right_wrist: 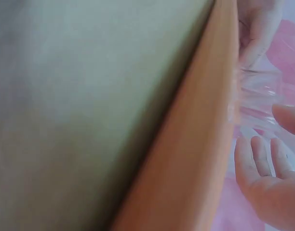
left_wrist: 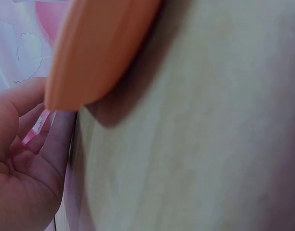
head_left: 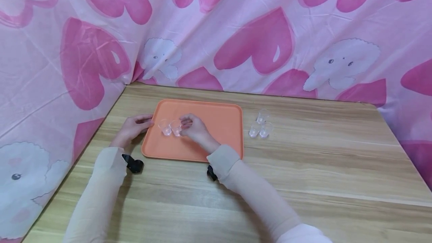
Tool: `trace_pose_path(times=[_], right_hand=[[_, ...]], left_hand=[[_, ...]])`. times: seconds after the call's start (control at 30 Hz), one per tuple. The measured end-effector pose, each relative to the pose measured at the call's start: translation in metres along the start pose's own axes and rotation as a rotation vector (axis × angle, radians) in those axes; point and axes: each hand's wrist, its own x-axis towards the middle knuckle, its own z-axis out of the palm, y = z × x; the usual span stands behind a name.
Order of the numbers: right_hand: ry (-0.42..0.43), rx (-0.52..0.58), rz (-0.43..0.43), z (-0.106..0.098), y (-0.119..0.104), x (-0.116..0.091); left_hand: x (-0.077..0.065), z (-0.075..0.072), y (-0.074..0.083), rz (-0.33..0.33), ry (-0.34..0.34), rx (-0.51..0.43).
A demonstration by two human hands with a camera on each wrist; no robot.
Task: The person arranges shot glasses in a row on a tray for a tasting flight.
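Note:
On the orange tray, two small clear plastic cups stand side by side: the left cup and the right cup. My right hand hovers just right of the right cup. In the right wrist view its thumb and fingers are spread apart, with clear cups beyond them. At the tray's left rim is my left hand, its fingers stretched along the edge. The left wrist view shows the left hand touching the tray's rim, fingers loosely extended below.
Right of the tray, three more clear cups stand close together on the wooden table. A pink heart-patterned cloth hangs along the back and left sides of the table. Each wrist wears a small black device.

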Motion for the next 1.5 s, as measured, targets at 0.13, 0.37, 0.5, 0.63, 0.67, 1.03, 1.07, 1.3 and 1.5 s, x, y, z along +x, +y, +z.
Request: trace_pose_path(times=[0.13,0.37,0.5,0.63,0.67,1.03,1.07,1.3,1.5], right_hand=[[-0.005,-0.019,-0.047,-0.011,-0.004,-0.005],[-0.022,-0.077,-0.094,-0.041,-0.015,-0.020],[-0.008,-0.121,-0.098,-0.060,-0.021,-0.030],[0.026,-0.108,-0.153,-0.081,-0.025,-0.041],[0.034,-0.100,-0.166,-0.087,-0.026,-0.043],[0.159,-0.148,-0.233,-0.152,-0.027,-0.070],[0.171,-0.151,-0.235,-0.158,-0.025,-0.072],[0.240,-0.194,-0.209,-0.193,-0.014,-0.083],[0.270,-0.264,-0.153,-0.212,0.001,-0.092]], left_hand=[[0.001,-0.001,-0.001,0.000,-0.005,0.004],[-0.001,-0.002,-0.001,0.002,-0.001,-0.007],[-0.001,-0.002,-0.001,0.002,0.001,0.004],[-0.001,-0.002,-0.001,-0.016,-0.005,0.004],[-0.001,-0.002,-0.001,-0.025,-0.008,0.001],[0.000,-0.002,-0.003,-0.041,0.004,0.029],[0.000,-0.002,-0.003,-0.040,0.007,0.029],[0.000,0.001,-0.002,-0.029,0.008,0.009],[0.000,0.002,-0.002,-0.014,0.006,-0.010]])
